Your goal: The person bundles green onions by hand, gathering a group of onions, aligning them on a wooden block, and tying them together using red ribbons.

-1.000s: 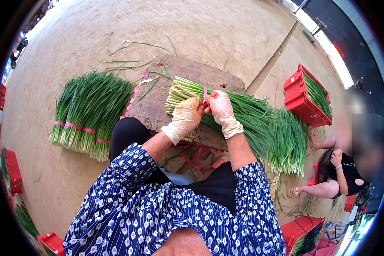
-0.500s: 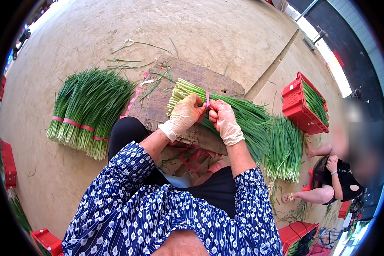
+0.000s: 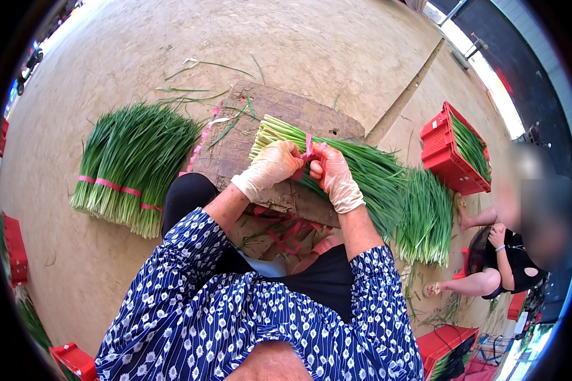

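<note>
A bundle of garlic chives (image 3: 368,168) lies across a worn wooden board (image 3: 225,149), pale stem ends to the left and green leaves to the right. A pink ribbon (image 3: 309,143) goes round the bundle near its stems. My left hand (image 3: 272,166), in a thin pale glove, pinches the ribbon at the near side of the stems. Close beside it, my gloved right hand (image 3: 332,176) has its fingers curled on the ribbon too. The fingertips partly hide where the ribbon crosses.
Tied chive bundles (image 3: 133,165) stand at left; more chives (image 3: 426,219) lie right of the board. A red crate (image 3: 448,162) holds chives, with another red crate (image 3: 442,346) at lower right. A seated person (image 3: 505,260) is at right. Pink ribbon scraps (image 3: 289,238) lie below the board.
My left hand has shifted slightly left, still pinching the ribbon. My right hand stays almost in place, and the bundle lies as before.
</note>
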`<state>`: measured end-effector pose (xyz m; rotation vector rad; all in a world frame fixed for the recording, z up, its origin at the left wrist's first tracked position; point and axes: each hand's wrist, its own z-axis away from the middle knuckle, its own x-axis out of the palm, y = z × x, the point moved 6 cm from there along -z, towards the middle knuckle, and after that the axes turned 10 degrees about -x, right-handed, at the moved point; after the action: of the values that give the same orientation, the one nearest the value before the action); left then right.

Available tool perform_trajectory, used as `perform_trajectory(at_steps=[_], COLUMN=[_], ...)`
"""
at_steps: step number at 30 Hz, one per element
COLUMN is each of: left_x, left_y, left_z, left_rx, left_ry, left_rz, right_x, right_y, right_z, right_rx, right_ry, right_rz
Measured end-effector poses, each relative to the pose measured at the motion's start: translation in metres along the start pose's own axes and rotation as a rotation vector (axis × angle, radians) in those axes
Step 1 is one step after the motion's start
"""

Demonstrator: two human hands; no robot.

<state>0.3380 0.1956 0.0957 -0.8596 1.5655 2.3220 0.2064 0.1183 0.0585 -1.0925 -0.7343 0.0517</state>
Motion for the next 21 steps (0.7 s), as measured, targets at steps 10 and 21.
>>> perform_trajectory(at_steps=[10,21], left_x=[0.003,-0.061], left_y=[0.0,-0.032], left_z=[0.011,0.001], left_rx=[0.258,0.142], left_ry=[0.232,0.361], left_rz=[-0.156,-0.321], right_x=[-0.006,-0.013], right_y=[0.005,0.009], right_z=[0.001,-0.006], right_rx=[-0.058,-0.051], right_ry=[-0.006,0.013], right_rz=[0.013,-0.079])
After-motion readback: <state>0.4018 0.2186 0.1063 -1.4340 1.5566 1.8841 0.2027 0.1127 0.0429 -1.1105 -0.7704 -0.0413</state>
